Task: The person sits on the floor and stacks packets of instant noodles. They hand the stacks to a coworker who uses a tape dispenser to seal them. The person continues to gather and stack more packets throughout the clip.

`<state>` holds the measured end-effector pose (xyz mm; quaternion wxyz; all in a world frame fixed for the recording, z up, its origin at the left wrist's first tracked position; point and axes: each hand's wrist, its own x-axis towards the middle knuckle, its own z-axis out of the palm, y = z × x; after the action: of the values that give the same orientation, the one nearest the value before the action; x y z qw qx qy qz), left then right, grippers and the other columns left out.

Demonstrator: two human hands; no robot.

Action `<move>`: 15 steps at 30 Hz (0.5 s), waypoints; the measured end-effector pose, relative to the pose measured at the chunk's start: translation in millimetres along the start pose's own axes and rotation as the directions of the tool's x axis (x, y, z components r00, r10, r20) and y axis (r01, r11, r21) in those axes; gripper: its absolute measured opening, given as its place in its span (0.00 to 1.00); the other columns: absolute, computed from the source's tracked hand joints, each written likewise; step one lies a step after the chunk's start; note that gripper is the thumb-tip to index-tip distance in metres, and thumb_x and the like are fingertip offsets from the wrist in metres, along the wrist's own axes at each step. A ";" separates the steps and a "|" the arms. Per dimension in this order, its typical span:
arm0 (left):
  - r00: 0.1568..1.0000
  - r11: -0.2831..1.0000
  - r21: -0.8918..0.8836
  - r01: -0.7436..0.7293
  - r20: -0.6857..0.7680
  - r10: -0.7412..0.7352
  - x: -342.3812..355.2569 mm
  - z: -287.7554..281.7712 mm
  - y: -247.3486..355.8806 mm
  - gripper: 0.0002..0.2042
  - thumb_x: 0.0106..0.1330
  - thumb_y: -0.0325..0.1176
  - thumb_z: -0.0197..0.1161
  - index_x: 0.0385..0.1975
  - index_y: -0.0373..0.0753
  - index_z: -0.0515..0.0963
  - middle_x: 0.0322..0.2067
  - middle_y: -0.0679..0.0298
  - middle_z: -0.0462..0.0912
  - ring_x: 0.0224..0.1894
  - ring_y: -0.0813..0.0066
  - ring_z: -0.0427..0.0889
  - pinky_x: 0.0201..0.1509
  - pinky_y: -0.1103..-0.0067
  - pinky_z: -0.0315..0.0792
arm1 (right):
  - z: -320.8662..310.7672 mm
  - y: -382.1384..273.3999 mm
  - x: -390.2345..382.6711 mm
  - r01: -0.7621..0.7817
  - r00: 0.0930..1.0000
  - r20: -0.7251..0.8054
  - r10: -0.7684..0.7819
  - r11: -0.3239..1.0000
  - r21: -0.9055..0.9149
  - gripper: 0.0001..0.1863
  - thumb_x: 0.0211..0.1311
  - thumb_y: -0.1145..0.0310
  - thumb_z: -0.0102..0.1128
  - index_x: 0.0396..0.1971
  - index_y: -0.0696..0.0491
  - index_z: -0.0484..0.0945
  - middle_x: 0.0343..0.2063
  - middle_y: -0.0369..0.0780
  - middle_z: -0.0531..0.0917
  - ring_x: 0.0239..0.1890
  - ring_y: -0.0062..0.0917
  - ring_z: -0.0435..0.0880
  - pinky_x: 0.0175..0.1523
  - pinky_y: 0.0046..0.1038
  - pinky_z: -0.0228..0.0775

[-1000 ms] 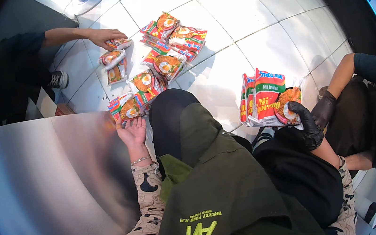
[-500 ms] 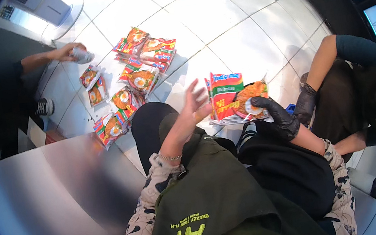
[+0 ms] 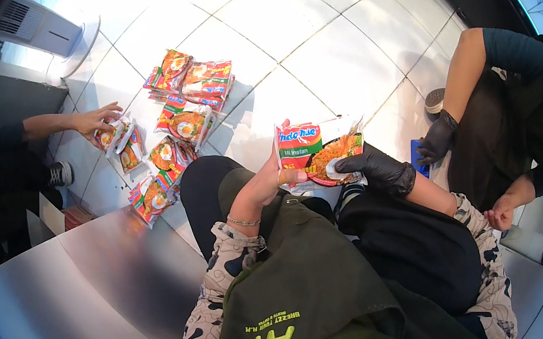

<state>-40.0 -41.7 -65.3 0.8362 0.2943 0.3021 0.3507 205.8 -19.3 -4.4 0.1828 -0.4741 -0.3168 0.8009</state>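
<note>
Since the last look, the left hand point(image 3: 266, 182) moves in and grips the left end of the red noodle packs point(image 3: 319, 152). The right hand point(image 3: 381, 172), in a black glove, holds their right end. They are up over the floor point(image 3: 291, 33), by the person's knees. Other packs point(image 3: 185, 120) lie toward the floor's left edge. There, another person's hand point(image 3: 99, 120) touches 1 or more.
</note>
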 end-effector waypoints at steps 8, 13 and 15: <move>0.999 0.999 -0.041 -0.022 0.025 0.023 -7.4 6.9 17.8 0.62 0.42 0.29 0.76 0.75 0.40 0.35 0.70 0.56 0.55 0.72 0.63 0.57 0.75 0.68 0.52 | -2.0 -6.4 -8.4 -0.029 0.999 -0.018 0.031 0.993 0.113 0.25 0.56 0.72 0.68 0.54 0.61 0.73 0.46 0.43 0.83 0.46 0.26 0.84 0.51 0.25 0.77; 0.998 0.995 -0.081 -0.058 0.028 0.060 -10.4 3.9 16.3 0.62 0.40 0.31 0.77 0.75 0.39 0.39 0.70 0.55 0.54 0.72 0.62 0.57 0.75 0.67 0.53 | -2.6 -5.2 -8.4 -0.007 0.999 -0.035 0.013 0.988 0.153 0.27 0.57 0.72 0.65 0.57 0.61 0.70 0.46 0.44 0.82 0.46 0.28 0.84 0.50 0.28 0.80; 0.995 0.994 -0.081 -0.078 0.060 0.083 -10.2 6.5 19.0 0.62 0.42 0.35 0.76 0.75 0.40 0.37 0.71 0.54 0.53 0.73 0.62 0.55 0.75 0.66 0.53 | -4.1 -4.2 -8.4 0.019 1.000 -0.018 -0.016 0.987 0.162 0.28 0.58 0.72 0.65 0.58 0.61 0.68 0.47 0.44 0.82 0.45 0.28 0.85 0.49 0.28 0.80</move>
<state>-49.0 -40.2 -44.7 0.8414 0.2842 0.2491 0.3862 213.4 -19.8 2.4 0.2304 -0.4617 -0.2533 0.8183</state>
